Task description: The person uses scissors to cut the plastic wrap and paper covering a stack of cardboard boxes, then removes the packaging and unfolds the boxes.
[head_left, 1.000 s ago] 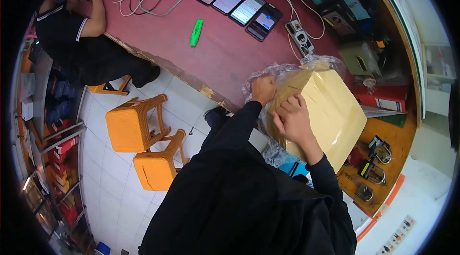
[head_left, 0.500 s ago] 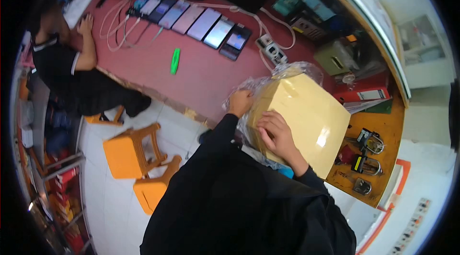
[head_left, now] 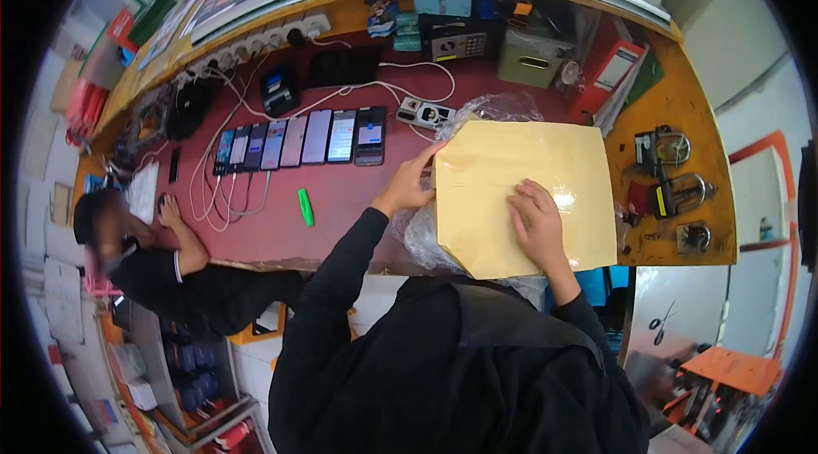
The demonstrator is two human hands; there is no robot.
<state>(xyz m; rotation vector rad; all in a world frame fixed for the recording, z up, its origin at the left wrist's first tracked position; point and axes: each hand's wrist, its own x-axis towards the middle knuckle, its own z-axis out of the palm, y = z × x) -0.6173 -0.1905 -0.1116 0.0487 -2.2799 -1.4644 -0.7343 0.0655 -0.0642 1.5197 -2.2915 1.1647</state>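
Note:
A large yellow cardboard package [head_left: 503,156], its top flat and shiny with clear tape in places, lies on the table edge close to my body. Clear plastic wrap [head_left: 423,241] sticks out from under its left side and back. My left hand [head_left: 407,185] is at the package's left edge, thumb and fingers pressed to it; some fingertips are hidden there. On the top surface rests my right hand [head_left: 539,228], palm down, fingers apart and slightly bent, holding nothing.
Left of the package lie a green marker [head_left: 306,208] and a row of phones [head_left: 317,137] with cables. A power strip [head_left: 425,113] sits behind it. Several padlocks [head_left: 673,190] stand on the right. A red binder [head_left: 607,70] leans at the back. Another person [head_left: 187,275] sits at the far left.
The view has turned and the package now looks squarer to me. My left hand has gone from a closed fist by the plastic wrap to the package's left edge. My right hand stays on top.

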